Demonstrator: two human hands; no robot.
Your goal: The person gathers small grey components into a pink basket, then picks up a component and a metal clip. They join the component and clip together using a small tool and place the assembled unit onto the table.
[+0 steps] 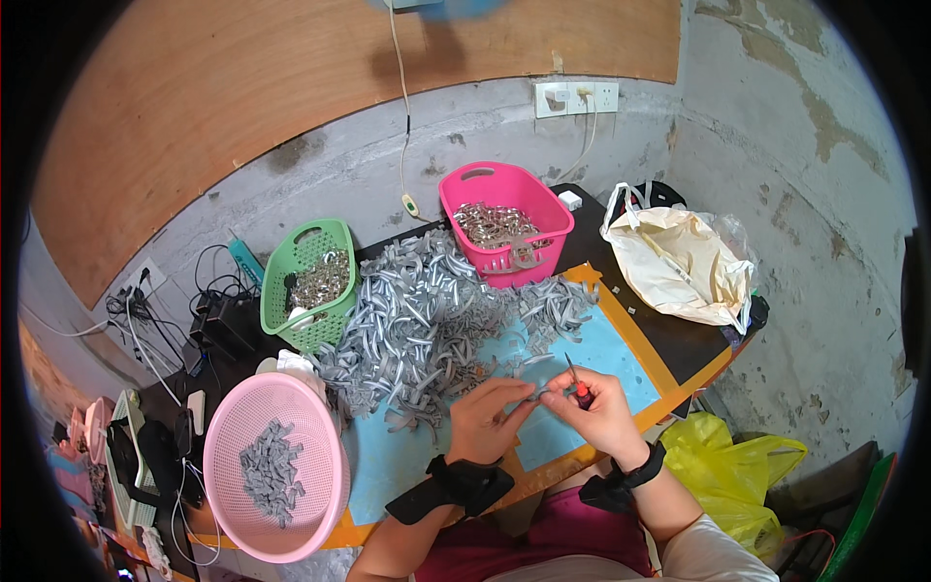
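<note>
My left hand [482, 419] is closed, its thumb and fingertips pinching a small grey piece [539, 394] that looks like the strips in the pile. My right hand [603, 415] is closed around a red-handled tool [583, 395] with a thin dark metal tip pointing up and away. The right thumb and fingertips meet the grey piece from the other side, largely covering it. Beyond my hands, a big heap of curved grey strips [412, 315] covers the blue mat [621, 364]. At left, a pink round basket [332, 475] holds several small grey pieces.
Behind the heap stand a green basket [274, 281] and a bright pink basket [548, 228], both with shiny metal parts inside. A white bag [669, 252] lies at the back right. Yellow plastic bags [722, 475] hang beside the table's right edge. Cables [160, 339] crowd the left.
</note>
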